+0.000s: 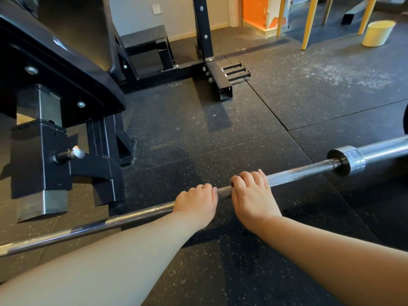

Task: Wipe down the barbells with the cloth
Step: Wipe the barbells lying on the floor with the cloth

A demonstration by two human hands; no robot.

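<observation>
The barbell [298, 174] ran low across the speckled rubber floor [220, 129], slanting from the lower left up to its chrome sleeve [373, 153] at the right edge. Whether it rested on the floor or was raised just off it could not be told. The left hand [196, 202] and the right hand [251, 195] each curled over the shaft, knuckles up, close beside each other with a short stretch of bar showing between them. A black bench frame [55, 133] stood beyond the bar on the left.
</observation>
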